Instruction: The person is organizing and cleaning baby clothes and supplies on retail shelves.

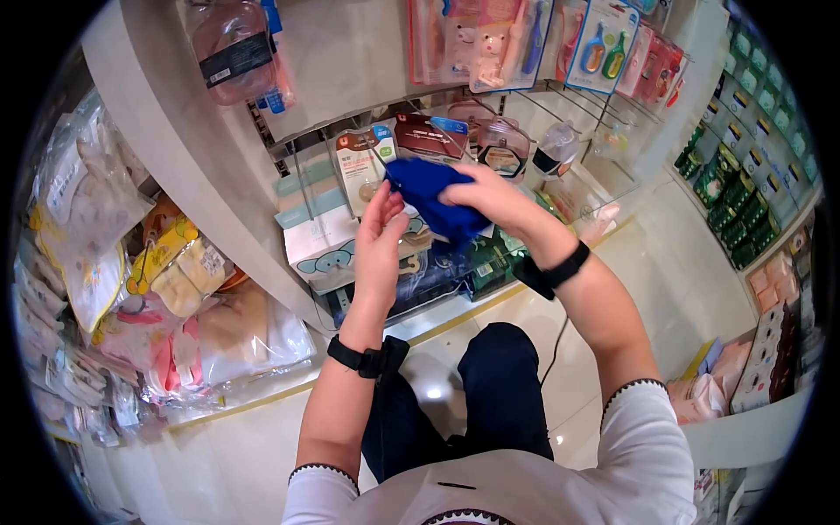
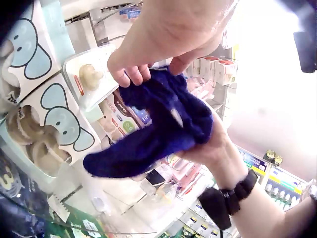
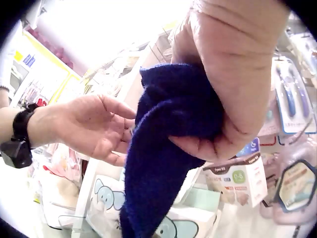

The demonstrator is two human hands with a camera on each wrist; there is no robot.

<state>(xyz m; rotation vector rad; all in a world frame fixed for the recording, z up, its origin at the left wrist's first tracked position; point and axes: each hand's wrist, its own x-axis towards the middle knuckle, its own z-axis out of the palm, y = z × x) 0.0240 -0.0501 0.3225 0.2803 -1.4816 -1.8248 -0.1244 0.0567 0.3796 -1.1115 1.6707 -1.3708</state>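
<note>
My right hand point(image 1: 472, 194) grips a dark blue cloth point(image 1: 433, 197), with the thumb pressed into its folds. In the right wrist view the cloth point(image 3: 161, 139) hangs down from the right hand point(image 3: 233, 84) in a long fold. My left hand point(image 1: 381, 223) is at the cloth's left edge, palm turned inward and fingers loosely bent. Its fingertips point(image 2: 133, 75) overlap the cloth's upper edge in the left wrist view, and the thumb is apart from them. A small pale patch shows on the cloth point(image 2: 163, 121) there.
Behind the hands is a shelf with a white carton point(image 1: 363, 166), elephant-print boxes point(image 1: 324, 254) and clear cases point(image 1: 503, 149). Metal hooks carry packaged toothbrushes point(image 1: 604, 48) above. Bagged goods point(image 1: 192, 271) fill the left shelf; green packets point(image 1: 726, 184) hang at right.
</note>
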